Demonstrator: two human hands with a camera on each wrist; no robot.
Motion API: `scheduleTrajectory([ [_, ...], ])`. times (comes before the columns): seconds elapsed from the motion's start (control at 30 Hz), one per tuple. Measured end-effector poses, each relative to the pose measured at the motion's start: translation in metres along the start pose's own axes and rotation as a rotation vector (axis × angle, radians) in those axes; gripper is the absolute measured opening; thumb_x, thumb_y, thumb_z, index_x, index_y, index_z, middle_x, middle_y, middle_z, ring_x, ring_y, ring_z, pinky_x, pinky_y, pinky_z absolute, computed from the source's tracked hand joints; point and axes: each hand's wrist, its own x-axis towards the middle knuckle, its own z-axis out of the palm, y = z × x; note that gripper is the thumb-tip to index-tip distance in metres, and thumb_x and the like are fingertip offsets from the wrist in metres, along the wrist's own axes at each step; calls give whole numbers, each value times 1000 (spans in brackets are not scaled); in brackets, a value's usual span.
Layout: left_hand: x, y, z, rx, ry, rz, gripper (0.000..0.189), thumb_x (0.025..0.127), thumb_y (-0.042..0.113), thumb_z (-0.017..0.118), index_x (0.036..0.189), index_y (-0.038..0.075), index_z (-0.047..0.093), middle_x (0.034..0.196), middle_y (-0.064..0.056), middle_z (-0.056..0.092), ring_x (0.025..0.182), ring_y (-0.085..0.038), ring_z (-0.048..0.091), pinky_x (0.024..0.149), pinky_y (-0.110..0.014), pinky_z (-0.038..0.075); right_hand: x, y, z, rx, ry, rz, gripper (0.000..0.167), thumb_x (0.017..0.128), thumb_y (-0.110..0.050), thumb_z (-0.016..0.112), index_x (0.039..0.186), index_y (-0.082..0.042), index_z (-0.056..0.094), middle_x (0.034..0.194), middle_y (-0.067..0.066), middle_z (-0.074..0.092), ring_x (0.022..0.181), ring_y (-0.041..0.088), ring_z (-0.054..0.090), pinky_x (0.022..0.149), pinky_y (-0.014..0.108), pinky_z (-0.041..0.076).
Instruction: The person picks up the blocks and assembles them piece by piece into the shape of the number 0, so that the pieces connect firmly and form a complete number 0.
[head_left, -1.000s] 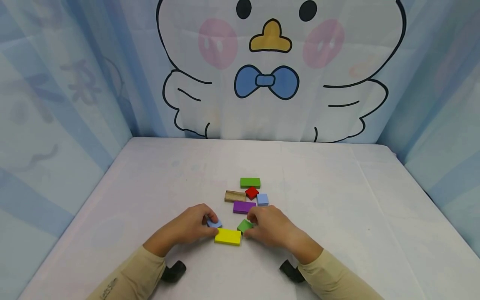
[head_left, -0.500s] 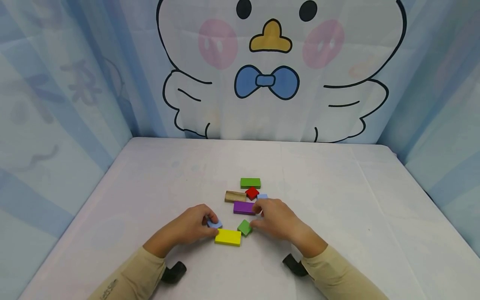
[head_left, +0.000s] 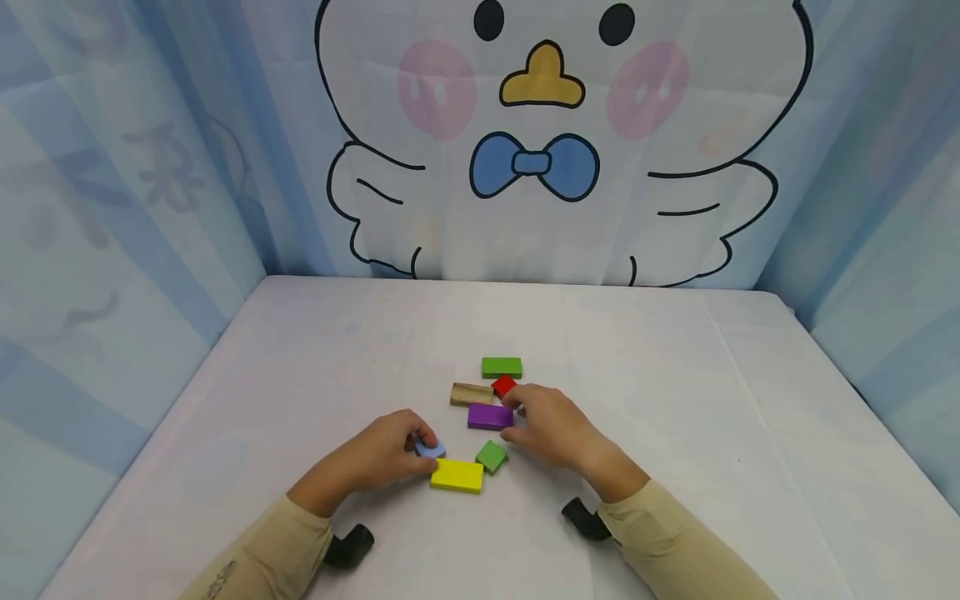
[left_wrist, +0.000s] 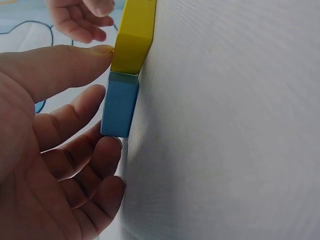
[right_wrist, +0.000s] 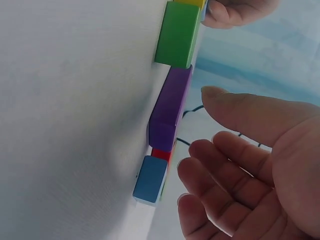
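My left hand (head_left: 378, 454) rests at a small light blue block (head_left: 431, 450), fingers bent around its end. Its thumb tip touches the yellow block (head_left: 457, 477) alongside, as the left wrist view shows. My right hand (head_left: 557, 427) hovers beside the purple block (head_left: 490, 417), thumb and fingers apart with nothing between them. Near it in the right wrist view lies a second blue block (right_wrist: 150, 179), which the hand hides in the head view. A tilted green block (head_left: 491, 457) meets the yellow block's right corner.
Past the purple block lie a brown wood-grain block (head_left: 471, 394), a red block (head_left: 503, 386) and a long green block (head_left: 501, 367). All sit on a white-covered table (head_left: 675, 375). Printed curtains (head_left: 135, 208) enclose its sides and back.
My right hand has moved off the tilted green block, away from me, past the purple block toward the second blue block, now covering it. My left hand stays in place.
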Motion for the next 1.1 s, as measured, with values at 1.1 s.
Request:
scheduleTrajectory([
  [1.1, 0, -2, -1, 5, -2, 20, 21, 85, 20, 82, 97, 12, 67, 90, 2, 55, 81, -16, 50, 73, -32, 47, 23, 3, 10, -20, -53, -51, 33, 92, -13, 74, 122, -2, 66, 115, 11, 68, 104, 26, 62, 97, 42, 49],
])
